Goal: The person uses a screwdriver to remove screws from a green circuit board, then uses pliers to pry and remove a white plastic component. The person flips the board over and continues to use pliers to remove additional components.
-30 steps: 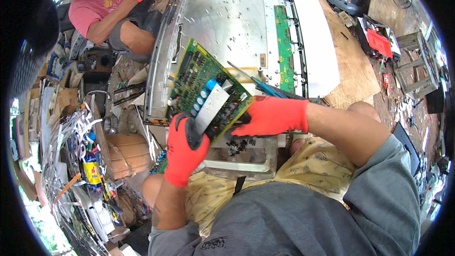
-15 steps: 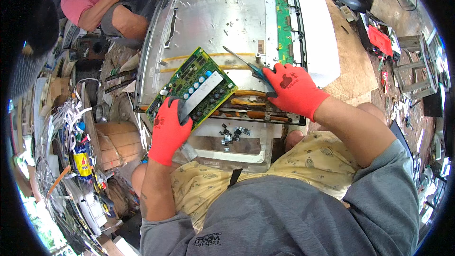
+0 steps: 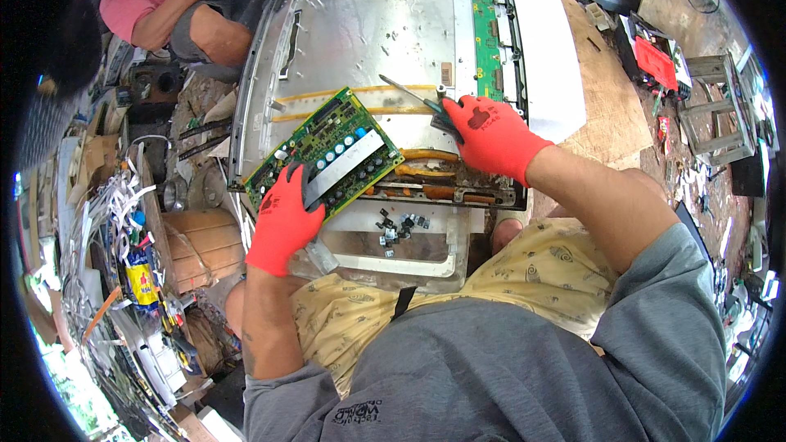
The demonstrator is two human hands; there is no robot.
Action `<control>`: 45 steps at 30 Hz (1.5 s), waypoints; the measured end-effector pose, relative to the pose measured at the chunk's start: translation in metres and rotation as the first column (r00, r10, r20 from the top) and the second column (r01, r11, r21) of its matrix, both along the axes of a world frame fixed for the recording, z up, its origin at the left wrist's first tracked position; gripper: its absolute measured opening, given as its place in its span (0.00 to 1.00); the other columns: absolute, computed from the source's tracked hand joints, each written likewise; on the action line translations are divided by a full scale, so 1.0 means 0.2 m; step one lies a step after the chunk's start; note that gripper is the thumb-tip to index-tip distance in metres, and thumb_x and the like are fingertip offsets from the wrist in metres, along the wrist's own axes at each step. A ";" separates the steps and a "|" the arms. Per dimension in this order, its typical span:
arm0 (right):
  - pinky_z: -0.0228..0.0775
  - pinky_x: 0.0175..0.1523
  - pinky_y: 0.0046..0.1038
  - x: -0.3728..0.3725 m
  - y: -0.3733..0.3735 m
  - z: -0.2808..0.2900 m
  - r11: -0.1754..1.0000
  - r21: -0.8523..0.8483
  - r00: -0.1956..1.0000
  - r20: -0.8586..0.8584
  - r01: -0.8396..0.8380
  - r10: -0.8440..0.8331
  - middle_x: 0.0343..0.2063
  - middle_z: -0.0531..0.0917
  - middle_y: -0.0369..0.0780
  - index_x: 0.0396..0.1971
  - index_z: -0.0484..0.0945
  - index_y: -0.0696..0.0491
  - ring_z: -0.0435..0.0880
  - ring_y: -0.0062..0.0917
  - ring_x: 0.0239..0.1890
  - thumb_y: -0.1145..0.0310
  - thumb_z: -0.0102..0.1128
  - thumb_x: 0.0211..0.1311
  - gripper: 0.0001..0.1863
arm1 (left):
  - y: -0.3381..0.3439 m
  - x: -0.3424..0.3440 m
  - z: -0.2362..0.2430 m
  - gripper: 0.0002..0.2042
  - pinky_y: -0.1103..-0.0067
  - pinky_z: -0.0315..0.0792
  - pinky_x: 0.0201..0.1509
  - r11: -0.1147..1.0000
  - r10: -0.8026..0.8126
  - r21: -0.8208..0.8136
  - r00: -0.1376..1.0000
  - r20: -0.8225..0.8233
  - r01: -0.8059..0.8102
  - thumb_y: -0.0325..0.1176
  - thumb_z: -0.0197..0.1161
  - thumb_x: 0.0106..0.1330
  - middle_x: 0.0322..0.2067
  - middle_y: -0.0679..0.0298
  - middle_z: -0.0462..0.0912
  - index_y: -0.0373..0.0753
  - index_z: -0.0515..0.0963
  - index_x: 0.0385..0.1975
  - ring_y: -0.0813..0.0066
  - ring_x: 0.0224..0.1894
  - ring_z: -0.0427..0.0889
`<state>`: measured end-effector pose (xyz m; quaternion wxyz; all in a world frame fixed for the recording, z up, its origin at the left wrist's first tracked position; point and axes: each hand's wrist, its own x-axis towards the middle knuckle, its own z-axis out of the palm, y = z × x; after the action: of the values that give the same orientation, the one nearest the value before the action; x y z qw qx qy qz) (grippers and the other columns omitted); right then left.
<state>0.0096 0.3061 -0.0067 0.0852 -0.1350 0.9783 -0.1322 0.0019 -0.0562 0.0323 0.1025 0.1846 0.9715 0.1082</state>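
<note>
My left hand (image 3: 282, 217), in a red glove with dark fingertips, is closed on a green circuit board (image 3: 315, 133). The fingers lie at the end of its long silver heat sink (image 3: 348, 165). The board tilts over the near left corner of a large metal display panel (image 3: 368, 33). My right hand (image 3: 498, 139), gloved alike, grips a screwdriver (image 3: 401, 87) by its dark handle. Its shaft points up and left above the panel, apart from the board. A yellow strip and several orange-brown pieces (image 3: 430, 173) lie along the panel's near edge.
Several small black parts (image 3: 399, 227) lie on a clear plastic tray (image 3: 460, 250) before my lap. A long green board (image 3: 486, 41) runs along the panel's right side. Another person (image 3: 217, 37) crouches at the far left. Cables and scrap (image 3: 123, 254) pile up at left; a wooden stool (image 3: 719, 115) stands at right.
My right hand with the screwdriver has shifted slightly left. The left hand and circuit board have moved a little left and down in view. Both grips stay the same.
</note>
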 end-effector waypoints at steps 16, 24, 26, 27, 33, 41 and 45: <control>0.77 0.54 0.39 -0.02 0.28 0.14 0.948 -0.269 0.986 0.058 0.169 -0.159 0.43 0.86 0.45 0.51 0.81 0.49 0.84 0.41 0.48 0.67 0.59 0.58 0.19 | 0.16 0.00 -0.15 0.33 0.62 0.69 0.66 0.986 -0.015 0.161 0.987 -0.159 0.041 0.36 0.71 0.60 0.61 0.44 0.73 0.34 0.69 0.65 0.43 0.61 0.75; 0.76 0.54 0.39 0.04 0.21 0.10 0.993 -0.117 0.997 -0.075 0.021 -0.030 0.43 0.85 0.43 0.49 0.79 0.50 0.84 0.40 0.49 0.66 0.60 0.58 0.17 | 0.14 0.01 -0.18 0.31 0.61 0.70 0.64 0.990 -0.021 0.128 0.972 -0.234 0.052 0.36 0.71 0.59 0.61 0.45 0.73 0.35 0.70 0.63 0.45 0.59 0.76; 0.76 0.53 0.39 0.03 0.21 0.09 0.997 -0.074 0.997 -0.077 -0.002 -0.004 0.43 0.84 0.44 0.47 0.78 0.50 0.84 0.40 0.49 0.66 0.60 0.58 0.16 | 0.15 0.01 -0.17 0.32 0.60 0.68 0.65 0.979 -0.003 0.199 0.978 -0.210 0.045 0.39 0.73 0.57 0.60 0.46 0.74 0.33 0.71 0.61 0.45 0.60 0.74; 0.76 0.53 0.39 0.03 0.21 0.08 0.997 -0.074 0.998 -0.056 -0.002 -0.002 0.42 0.84 0.44 0.46 0.78 0.51 0.84 0.41 0.48 0.67 0.60 0.58 0.15 | 0.15 0.02 -0.17 0.34 0.59 0.67 0.66 0.987 -0.031 0.149 0.970 -0.242 0.068 0.40 0.74 0.56 0.60 0.47 0.73 0.34 0.71 0.61 0.46 0.61 0.73; 0.75 0.54 0.39 0.00 0.22 0.05 0.999 0.016 0.996 0.086 -0.038 0.036 0.43 0.83 0.44 0.55 0.75 0.51 0.84 0.40 0.49 0.66 0.63 0.58 0.23 | 0.27 0.14 -0.13 0.44 0.57 0.62 0.69 0.984 -0.060 -0.181 0.951 -0.305 0.004 0.49 0.80 0.47 0.64 0.46 0.68 0.36 0.69 0.64 0.45 0.67 0.66; 0.75 0.55 0.41 0.02 0.08 0.09 0.987 -0.061 0.983 -0.120 -0.148 0.140 0.53 0.78 0.47 0.63 0.71 0.53 0.80 0.42 0.55 0.57 0.71 0.53 0.37 | 0.25 0.10 -0.08 0.43 0.58 0.64 0.70 0.987 -0.079 -0.153 0.977 -0.197 0.049 0.34 0.78 0.48 0.64 0.41 0.66 0.32 0.65 0.66 0.41 0.65 0.67; 0.75 0.57 0.41 0.03 -0.15 0.06 0.930 -0.176 0.908 -0.335 -0.324 0.253 0.61 0.74 0.48 0.68 0.65 0.54 0.77 0.42 0.59 0.51 0.79 0.45 0.51 | 0.27 0.09 -0.07 0.41 0.59 0.65 0.69 0.990 -0.077 -0.133 0.978 -0.192 0.052 0.32 0.77 0.48 0.63 0.42 0.67 0.32 0.65 0.65 0.41 0.63 0.69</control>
<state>0.0151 0.2767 0.0046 -0.0650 -0.3066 0.9268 -0.2068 0.0206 -0.0029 0.0192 0.0213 0.2188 0.9752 0.0239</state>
